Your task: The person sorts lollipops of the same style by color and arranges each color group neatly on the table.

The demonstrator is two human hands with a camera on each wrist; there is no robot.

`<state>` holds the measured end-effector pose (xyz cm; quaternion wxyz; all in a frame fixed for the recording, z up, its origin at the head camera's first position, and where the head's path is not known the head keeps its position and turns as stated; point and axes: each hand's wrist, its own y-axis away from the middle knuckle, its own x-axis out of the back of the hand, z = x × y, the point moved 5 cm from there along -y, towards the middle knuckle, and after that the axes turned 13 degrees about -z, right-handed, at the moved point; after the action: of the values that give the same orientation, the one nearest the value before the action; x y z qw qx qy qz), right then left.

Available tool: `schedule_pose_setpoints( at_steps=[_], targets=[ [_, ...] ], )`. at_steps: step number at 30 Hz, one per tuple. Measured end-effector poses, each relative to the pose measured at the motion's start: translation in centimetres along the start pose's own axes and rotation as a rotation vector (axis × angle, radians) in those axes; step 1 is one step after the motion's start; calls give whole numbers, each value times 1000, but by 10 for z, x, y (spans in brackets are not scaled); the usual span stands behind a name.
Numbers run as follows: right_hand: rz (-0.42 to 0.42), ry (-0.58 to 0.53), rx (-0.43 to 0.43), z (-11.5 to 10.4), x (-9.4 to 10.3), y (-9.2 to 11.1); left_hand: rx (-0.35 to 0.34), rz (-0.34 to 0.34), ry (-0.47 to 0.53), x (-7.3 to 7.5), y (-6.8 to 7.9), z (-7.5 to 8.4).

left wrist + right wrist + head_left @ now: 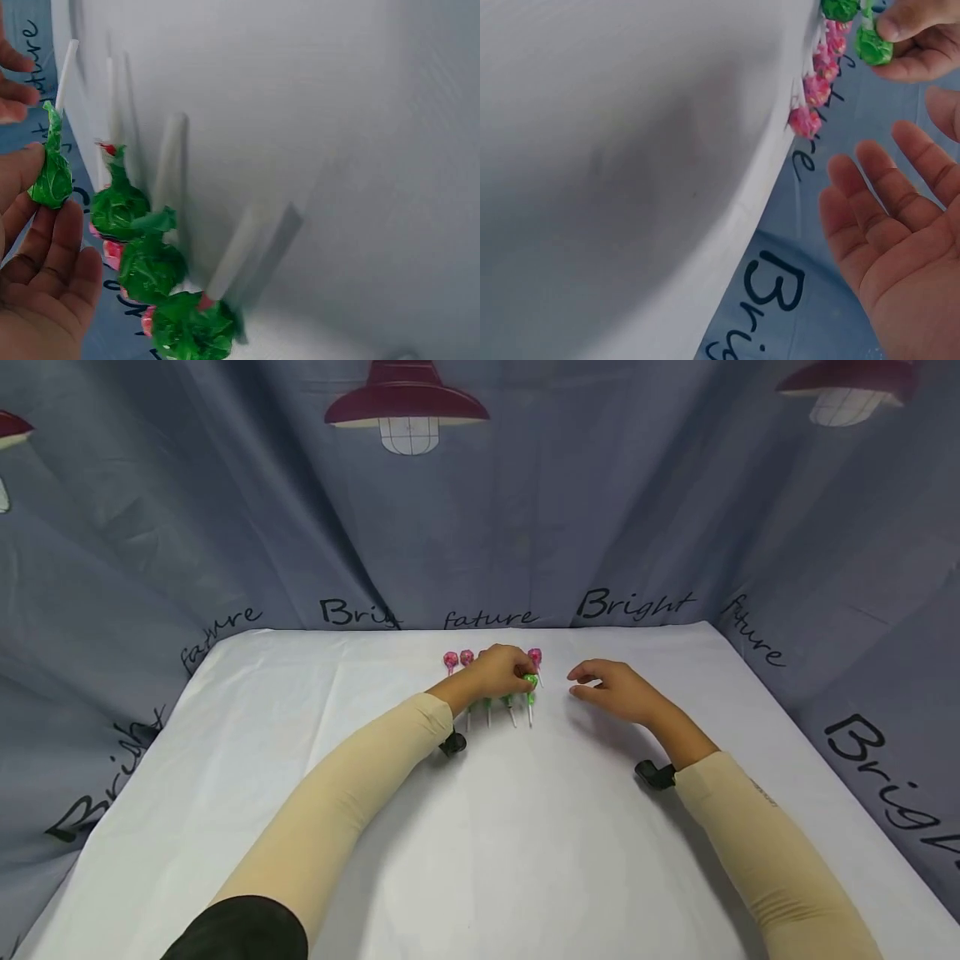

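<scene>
My left hand pinches a green-wrapped lollipop by its candy head between thumb and fingers, its white stick pointing toward me in the head view. Beneath and beside that hand lie more green lollipops, set in a row on the white cloth. Behind them runs a row of pink lollipops, partly covered by the left hand in the head view. To the right, my right hand hovers over the cloth with fingers relaxed and apart, holding nothing.
A white cloth covers the table. At its far edge hangs a grey-blue curtain printed with lamps and lettering. A dark wrist camera sits under the right wrist, another under the left.
</scene>
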<state>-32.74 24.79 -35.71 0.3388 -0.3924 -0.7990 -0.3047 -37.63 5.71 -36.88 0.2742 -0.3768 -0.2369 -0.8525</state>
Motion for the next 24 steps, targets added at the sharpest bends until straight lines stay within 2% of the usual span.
schedule_pose_setpoints(
  at_steps=[6, 14, 19, 24],
  targets=[
    [28, 8, -11, 2, 6, 5, 7, 14, -3, 2, -3, 0],
    [16, 8, 0, 1, 9, 7, 36, -30, -56, 0, -3, 3],
    [14, -1, 6, -1, 9, 5, 52, -24, -113, -2, -5, -1],
    [7, -4, 2, -1, 7, 2, 75, -15, -103, -5, -3, -6]
  ],
)
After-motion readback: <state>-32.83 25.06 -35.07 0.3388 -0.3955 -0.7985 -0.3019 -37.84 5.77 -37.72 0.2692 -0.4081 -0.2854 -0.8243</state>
